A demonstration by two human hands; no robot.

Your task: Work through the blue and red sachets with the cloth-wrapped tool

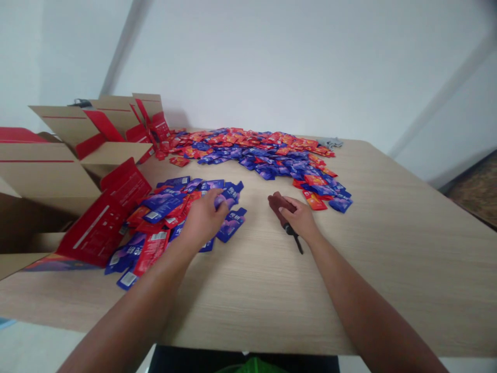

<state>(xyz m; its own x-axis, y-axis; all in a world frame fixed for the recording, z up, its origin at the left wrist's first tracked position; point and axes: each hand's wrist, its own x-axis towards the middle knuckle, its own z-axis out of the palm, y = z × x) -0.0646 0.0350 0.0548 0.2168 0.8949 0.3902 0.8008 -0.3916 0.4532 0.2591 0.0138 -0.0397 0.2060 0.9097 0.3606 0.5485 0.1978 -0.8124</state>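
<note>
My left hand [205, 215] is at the right edge of the nearer pile of red and blue packets [165, 202], with thumb and fingers closed on a blue packet [232, 192]. Just below that, another blue packet [232, 225] lies flat on the table. My right hand [301, 215] is wrapped round a dark reddish-brown object [276, 204]. From its near end a thin black stem [298, 244] points toward me; its exact kind is not clear.
Open cardboard boxes [95, 207] with red printed flaps stand along the left. A long heap of red and blue packets [267, 155] curves across the back of the table [388, 248]. Small grey pieces [331, 142] lie at its far right end, near the white wall [279, 62].
</note>
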